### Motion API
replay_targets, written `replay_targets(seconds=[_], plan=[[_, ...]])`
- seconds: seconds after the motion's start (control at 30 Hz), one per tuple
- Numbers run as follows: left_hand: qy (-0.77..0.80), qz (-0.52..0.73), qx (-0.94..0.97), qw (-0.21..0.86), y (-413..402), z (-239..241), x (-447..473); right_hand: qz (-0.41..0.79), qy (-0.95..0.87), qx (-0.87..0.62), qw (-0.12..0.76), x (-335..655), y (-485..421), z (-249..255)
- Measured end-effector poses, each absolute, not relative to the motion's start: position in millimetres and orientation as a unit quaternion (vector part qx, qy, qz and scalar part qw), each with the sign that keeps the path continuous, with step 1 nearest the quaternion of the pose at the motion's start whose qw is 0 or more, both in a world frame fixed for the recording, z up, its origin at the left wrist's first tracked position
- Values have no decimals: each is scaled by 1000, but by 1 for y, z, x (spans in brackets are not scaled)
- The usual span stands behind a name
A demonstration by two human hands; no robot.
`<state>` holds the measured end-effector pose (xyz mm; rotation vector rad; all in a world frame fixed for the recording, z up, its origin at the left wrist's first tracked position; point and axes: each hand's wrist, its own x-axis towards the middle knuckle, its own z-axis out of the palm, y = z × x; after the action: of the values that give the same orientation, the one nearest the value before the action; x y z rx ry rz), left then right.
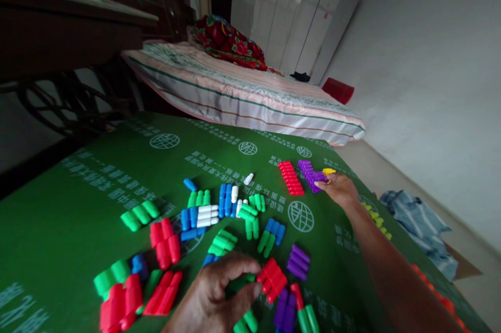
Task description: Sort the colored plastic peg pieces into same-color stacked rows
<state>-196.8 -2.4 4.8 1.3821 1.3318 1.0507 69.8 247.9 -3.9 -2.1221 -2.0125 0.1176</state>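
My left hand is low in the middle, thumb and index finger curled around the near edge of a cluster of red bullet-shaped plastic blocks. Farther off to the right, my right hand reaches out with its fingertips on the end of a purple block row. A yellow block shows just beyond those fingers, partly hidden by them. Left of the purple row lies a straight red block row. Purple blocks lie right of the left hand, and a green cluster sits above it.
Blue blocks, white blocks and more red blocks are scattered on the green printed board. Yellow blocks and orange blocks lie right of my forearm. A bed stands behind; cloth lies on the floor.
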Motion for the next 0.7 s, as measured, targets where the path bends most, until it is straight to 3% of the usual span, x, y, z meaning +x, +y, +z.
replay_targets(seconds=[0.7], plan=[[555,396,584,440,-4,11,-197,44,-688,-723,51,60,247,5]])
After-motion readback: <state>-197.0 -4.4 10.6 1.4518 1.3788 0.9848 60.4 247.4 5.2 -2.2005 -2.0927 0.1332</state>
